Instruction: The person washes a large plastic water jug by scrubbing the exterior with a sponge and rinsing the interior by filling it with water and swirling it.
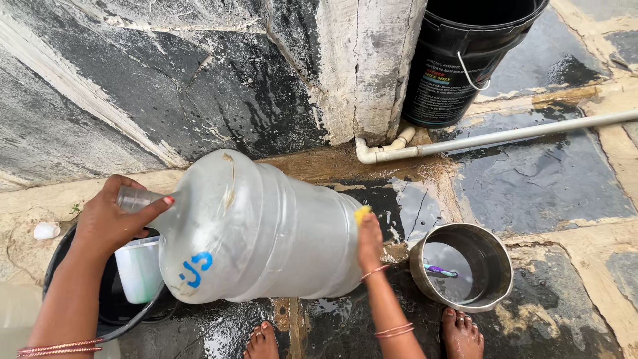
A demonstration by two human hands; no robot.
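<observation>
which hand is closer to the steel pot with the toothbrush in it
Right. The right hand presses a yellow scrubber on the big water jug's base, beside the steel pot. The left hand grips the jug's neck, at its far end.

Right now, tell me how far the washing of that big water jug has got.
Midway, it seems. The large clear jug lies on its side on the wet stone floor. The left hand grips its neck, and the right hand presses a yellow scrubber to its base. Brownish marks near the shoulder remain. No rinse shows yet; the steel pot of water stands beside it.
</observation>
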